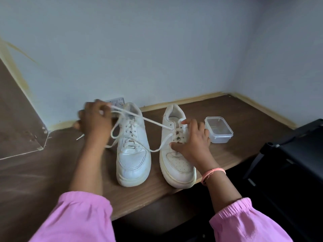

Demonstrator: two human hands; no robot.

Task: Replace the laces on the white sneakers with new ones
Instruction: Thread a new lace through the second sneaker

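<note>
You are facing a corner where two pale blue-grey walls (157, 49) are meeting above a dark wooden surface (244, 119), yellowish trim (192, 98) running along its edge, black furniture (297, 154) standing at your right.

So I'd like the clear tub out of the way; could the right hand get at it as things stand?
Probably yes. The right hand rests on the right sneaker, and the clear tub stands just beside it on the table, nothing between them.
</note>
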